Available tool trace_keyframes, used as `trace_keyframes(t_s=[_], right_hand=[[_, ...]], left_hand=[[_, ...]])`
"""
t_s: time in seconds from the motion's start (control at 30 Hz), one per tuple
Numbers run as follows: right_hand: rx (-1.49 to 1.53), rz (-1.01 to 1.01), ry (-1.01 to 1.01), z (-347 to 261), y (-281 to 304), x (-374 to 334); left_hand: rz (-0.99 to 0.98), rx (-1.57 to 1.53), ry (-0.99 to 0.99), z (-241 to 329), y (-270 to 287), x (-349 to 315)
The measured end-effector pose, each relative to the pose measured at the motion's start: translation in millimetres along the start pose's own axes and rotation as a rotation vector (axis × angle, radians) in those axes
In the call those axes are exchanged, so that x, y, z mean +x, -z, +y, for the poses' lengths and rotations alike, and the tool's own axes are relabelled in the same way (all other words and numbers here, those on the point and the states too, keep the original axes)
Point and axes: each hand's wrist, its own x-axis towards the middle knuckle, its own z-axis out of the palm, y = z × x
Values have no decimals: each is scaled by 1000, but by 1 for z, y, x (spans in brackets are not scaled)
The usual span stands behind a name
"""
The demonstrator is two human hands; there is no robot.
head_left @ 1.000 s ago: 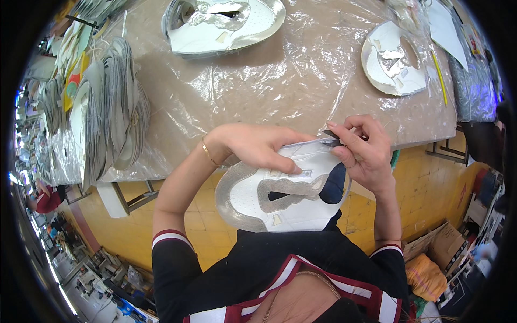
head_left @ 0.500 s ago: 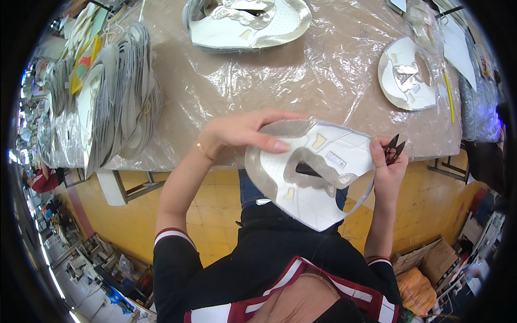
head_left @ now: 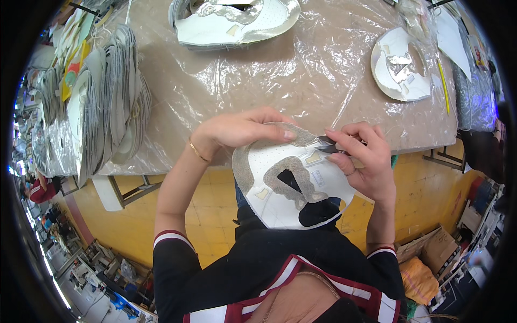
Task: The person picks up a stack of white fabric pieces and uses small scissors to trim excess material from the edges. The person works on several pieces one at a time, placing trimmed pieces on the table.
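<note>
A white and grey shoe upper [head_left: 256, 185] hangs over my lap, just off the table's near edge. My left hand [head_left: 247, 128] grips its grey far rim, with the thumb on top and the other fingers mostly hidden beneath. In my right hand [head_left: 369, 156] is a small pair of dark thread snips [head_left: 326, 144], closed in the fingers. Their tips touch or nearly touch the upper's far right edge, close to a small cream patch. Whether a thread lies between the blades is too small to tell.
A plastic-covered table [head_left: 215, 97] spans the far side. On it lie a stack of shoe uppers [head_left: 210, 32], a smaller upper [head_left: 396, 81] and a yellow stick [head_left: 443, 89]. Bundles of grey uppers [head_left: 116, 97] hang at the left. A cardboard box [head_left: 439, 253] stands lower right.
My right hand has moved left and brought the snips from beyond the upper onto its far right edge. The upper has turned and now lies flatter, its large opening toward me.
</note>
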Motion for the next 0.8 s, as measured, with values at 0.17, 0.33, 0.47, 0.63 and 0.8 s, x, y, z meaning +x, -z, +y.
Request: trace_keyframes(t_s=[0.17,0.33,0.47,0.63,0.8], right_hand=[[-77,53,94,-2,-5,1],[-22,95,88,2,-9,-5],[29,123,26,1,-12,-8],[-21,86,63,-1,-7,-12],[409,80,-128,5,-7,-15]], left_hand=[[-72,40,-53,3,-1,0],[-174,70,-123,11,-5,2],[-241,101,-112,18,-6,2],[-284,176,-127,22,-8,1],[-302,193,-143,25,-9,1]])
